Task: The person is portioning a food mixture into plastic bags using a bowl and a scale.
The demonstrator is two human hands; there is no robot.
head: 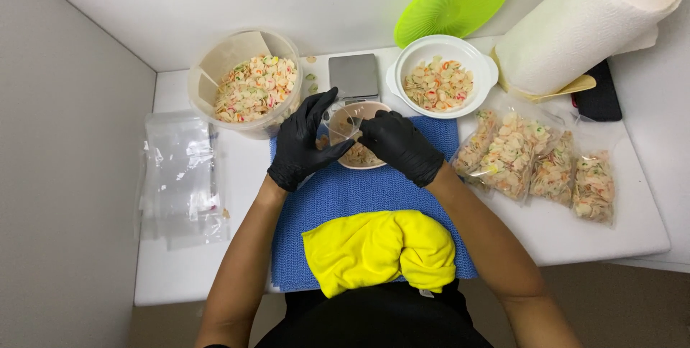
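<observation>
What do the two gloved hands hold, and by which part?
Both the left hand and right hand hold a small clear plastic bag by its open top edges, over a small bowl.

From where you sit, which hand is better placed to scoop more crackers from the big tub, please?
Probably the left hand: the tub stands just beyond it, on its side, while the right hand would have to cross over the small bag.

Two bare forearms reach forward from the lower edge and converge at the centre, where the black-gloved left hand (302, 143), thumb raised and fingers (338, 148) curled inward, meets the black-gloved right hand (402, 145), its fingers bent and pinched together toward the left.
</observation>
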